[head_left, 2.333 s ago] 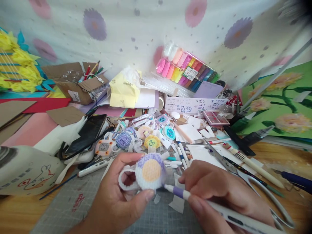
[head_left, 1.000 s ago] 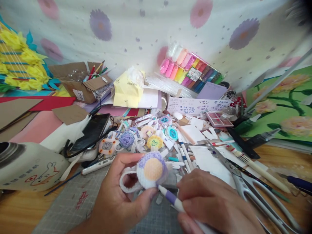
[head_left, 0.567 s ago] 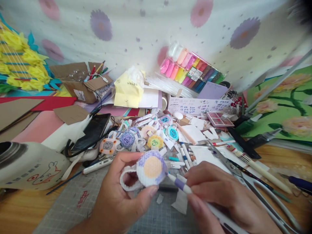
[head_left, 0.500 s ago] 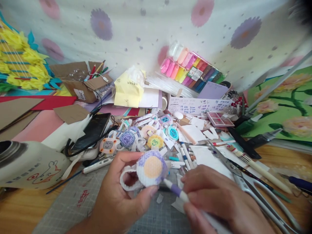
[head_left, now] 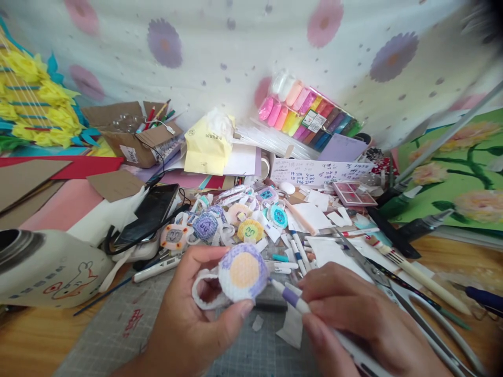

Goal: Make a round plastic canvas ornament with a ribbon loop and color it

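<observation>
Between its thumb and fingers, my left hand holds a round textured disc by its edge. The disc has a pale orange centre and a white rim partly coloured purple along the top and right. A white strap loop hangs off its left side. My right hand grips a white marker with a purple band, its tip at the disc's right edge; whether it touches is unclear. Behind them lies a pile of similar coloured discs, among them a yellow one and a purple one.
A grey cutting mat lies beneath the hands. Scissors and a brush are at the right. A white bottle, a phone and a cardboard box stand or lie left. Coloured clay packs lean at the back.
The marker's tip has moved slightly up and right along the disc's edge, with my right hand. My left hand and the disc have barely moved.
</observation>
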